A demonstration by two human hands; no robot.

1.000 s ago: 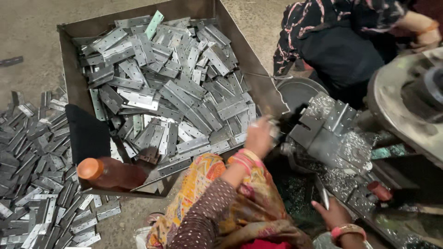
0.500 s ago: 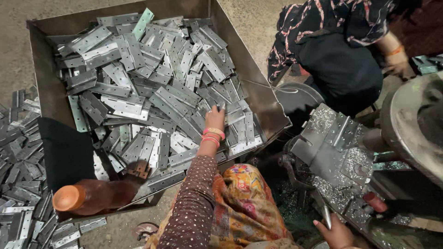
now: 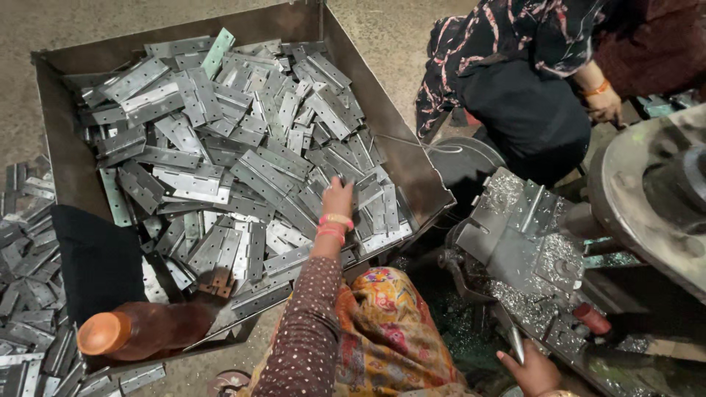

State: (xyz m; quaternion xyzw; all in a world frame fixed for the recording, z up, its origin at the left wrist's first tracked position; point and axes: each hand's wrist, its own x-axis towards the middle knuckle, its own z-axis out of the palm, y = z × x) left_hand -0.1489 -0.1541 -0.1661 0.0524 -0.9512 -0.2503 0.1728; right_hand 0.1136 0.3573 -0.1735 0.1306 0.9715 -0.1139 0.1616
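Since the earlier frame, the left hand [image 3: 338, 197] had travelled from the near right corner of the large grey sheet-metal bin [image 3: 70, 173] further into the heap, and the view had shifted so that more of the bin showed. That move put the hand directly on the stock, so a pick from the heap appeared to be the step in hand.

Left hand: palm down, fingers curled onto the pile of flat grey perforated metal hinge plates [image 3: 243, 154]. It touched the plates near the right side of the heap. Whether the fingers had closed around a single plate could not be told.

Right hand [image 3: 531, 369]: low in view, beside the chip-covered grey metal press fixture [image 3: 518, 239]. The fingers were closed about a slim metal lever [image 3: 517, 342].

Containers:
- The bin held the plates, lying loose and overlapping at all angles, well up its walls.
- More plates of the same kind [image 3: 26, 242] lay outside the bin on the floor to the left.
- An orange-capped brown plastic bottle [image 3: 140, 331] lay on its side at the bin's near left corner, beside a black cloth [image 3: 95, 257].

A second person in dark patterned clothing [image 3: 515, 66] sat beyond the fixture.
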